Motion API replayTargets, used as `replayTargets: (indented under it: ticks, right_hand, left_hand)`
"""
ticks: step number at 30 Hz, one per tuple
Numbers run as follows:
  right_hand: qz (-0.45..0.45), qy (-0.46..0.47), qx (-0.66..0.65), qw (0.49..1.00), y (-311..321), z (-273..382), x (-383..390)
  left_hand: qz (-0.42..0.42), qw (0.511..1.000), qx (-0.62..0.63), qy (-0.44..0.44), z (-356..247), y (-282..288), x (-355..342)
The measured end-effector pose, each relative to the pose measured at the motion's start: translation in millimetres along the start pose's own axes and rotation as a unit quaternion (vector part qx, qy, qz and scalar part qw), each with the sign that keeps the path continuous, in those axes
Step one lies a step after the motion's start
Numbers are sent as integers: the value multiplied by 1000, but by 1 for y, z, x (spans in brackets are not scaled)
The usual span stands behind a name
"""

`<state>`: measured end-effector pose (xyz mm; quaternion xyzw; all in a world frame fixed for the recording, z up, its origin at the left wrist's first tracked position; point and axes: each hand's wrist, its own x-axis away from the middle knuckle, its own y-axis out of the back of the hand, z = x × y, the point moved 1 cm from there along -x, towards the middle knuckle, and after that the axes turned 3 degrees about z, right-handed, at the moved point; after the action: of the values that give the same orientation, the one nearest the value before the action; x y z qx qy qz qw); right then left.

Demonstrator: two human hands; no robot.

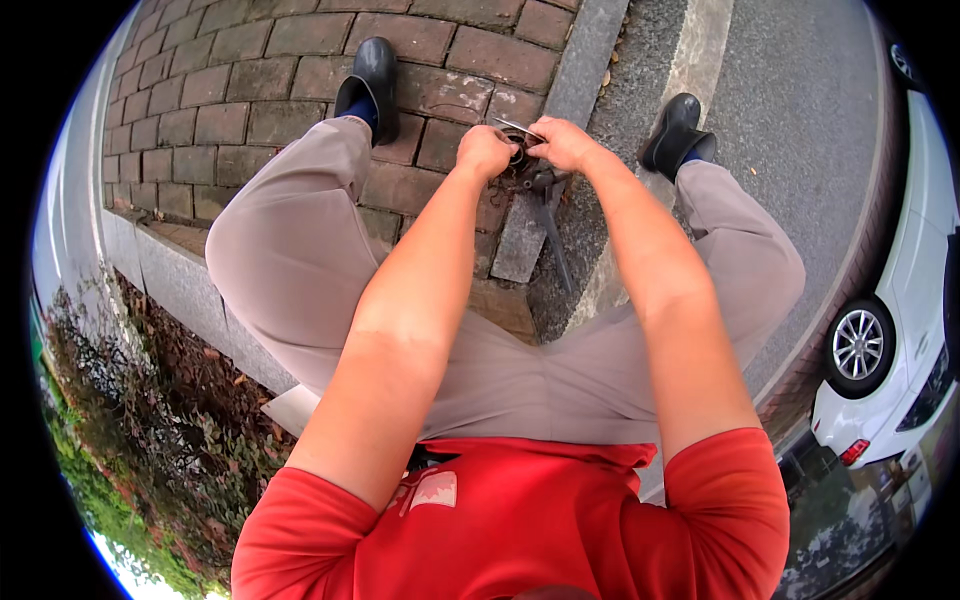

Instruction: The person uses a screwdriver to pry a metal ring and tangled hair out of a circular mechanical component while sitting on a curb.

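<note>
Both my hands meet over the stone kerb between my feet. My left hand (487, 152) is closed, its fingertips pinching the edge of a dark round part (517, 157). My right hand (563, 146) is closed too, and a thin silver metal tool (512, 126) sticks out from its fingers over the round part. The tool's far end points left; its kind is too small to make out. Just below my right hand, a dark metal piece with a long rod (556, 240) rests by the kerb. My fingers partly hide the round part.
Reddish brick paving (300, 75) lies left of the kerb (522, 240), grey asphalt (790, 130) to the right. My black shoes (373, 85) stand on either side. A white car (915, 260) is at the far right. Shrubs (160, 420) grow at the lower left.
</note>
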<state>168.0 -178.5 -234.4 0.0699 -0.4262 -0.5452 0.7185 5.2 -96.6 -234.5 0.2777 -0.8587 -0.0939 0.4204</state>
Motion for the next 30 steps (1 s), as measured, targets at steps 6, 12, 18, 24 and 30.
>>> replayTargets:
  ticks: [6,12,18,24,30]
  right_hand:
    - [13,-61,-162,985,2,-1,9]
    - [-33,-81,-185,979,-5,0,13]
    - [21,-117,-233,965,-10,4,11]
    - [-36,-182,-369,911,-12,5,24]
    - [-81,-181,-267,943,-22,-9,34]
  left_hand:
    - [57,997,56,5,6,6,-8]
    - [47,998,43,1,-1,4,2]
    - [-5,998,-55,-31,2,0,-2]
    - [52,995,-78,-22,-6,7,-5]
    - [42,998,-44,-28,-4,2,-6]
